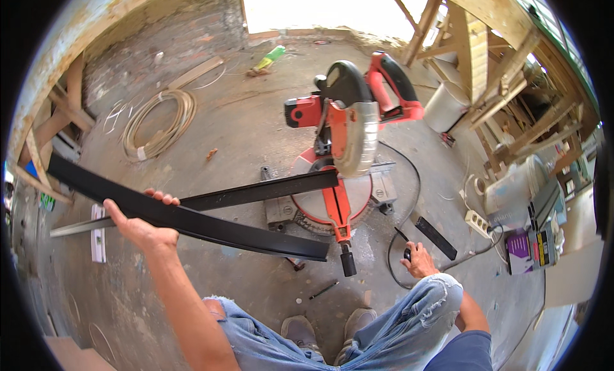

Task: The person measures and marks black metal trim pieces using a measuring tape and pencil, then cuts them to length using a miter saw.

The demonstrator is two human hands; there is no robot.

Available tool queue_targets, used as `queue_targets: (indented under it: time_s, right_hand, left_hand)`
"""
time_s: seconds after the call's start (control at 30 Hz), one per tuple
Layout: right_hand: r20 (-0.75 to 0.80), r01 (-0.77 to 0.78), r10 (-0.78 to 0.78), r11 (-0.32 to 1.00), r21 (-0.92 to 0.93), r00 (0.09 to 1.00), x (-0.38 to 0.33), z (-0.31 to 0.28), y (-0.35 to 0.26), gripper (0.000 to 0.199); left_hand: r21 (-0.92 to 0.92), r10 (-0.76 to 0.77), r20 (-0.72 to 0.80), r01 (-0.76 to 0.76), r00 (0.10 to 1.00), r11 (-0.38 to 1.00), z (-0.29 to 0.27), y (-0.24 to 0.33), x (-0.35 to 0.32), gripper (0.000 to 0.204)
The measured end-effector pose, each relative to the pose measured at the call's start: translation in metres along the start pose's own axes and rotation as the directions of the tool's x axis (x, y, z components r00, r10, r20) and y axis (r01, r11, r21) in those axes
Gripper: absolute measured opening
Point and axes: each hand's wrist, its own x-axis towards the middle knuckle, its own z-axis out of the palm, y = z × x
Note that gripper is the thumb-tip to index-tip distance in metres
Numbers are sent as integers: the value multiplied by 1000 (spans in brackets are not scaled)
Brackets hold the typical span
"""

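My left hand (148,233) grips a long black channel-shaped profile (211,225) from below, its fingertips showing past the far edge. The profile is raised and slants down to the right. Behind it, a second black profile (256,190) lies across the bed of a red-and-black miter saw (355,115), its right end by the red slotted insert. The saw head is up. Beside my right knee, my right hand (422,261) is closed around a small dark object (407,254), too small to name surely. A short black offcut (436,238) lies on the floor just beyond it.
A black cable (417,173) loops right of the saw. A power strip (477,223) and a purple box (519,252) lie farther right. A pencil-like stick (324,290) lies before my shoes. Coiled tubing (160,125) rests at far left; timber frames (470,48) stand far right.
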Motion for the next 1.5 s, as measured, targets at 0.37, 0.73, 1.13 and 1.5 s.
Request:
queue_targets:
  time_s: [0.37,0.73,1.13,1.5]
  right_hand:
    - [9,877,-928,350,-329,374,71,-113,-178,37]
    - [-306,747,-831,554,-369,465,174,-58,-395,60]
    - [-286,816,-869,483,-317,404,188,-67,-428,49]
    - [-307,768,-815,571,-288,491,229,-63,-489,45]
  left_hand:
    - [25,48,-33,-47,998,999,0,11,-6,80]
    - [49,140,-52,-138,989,989,-3,22,-12,78]
    - [17,132,-42,-132,990,991,-3,24,-14,79]
    - [16,181,-56,-180,982,983,-4,26,-13,79]
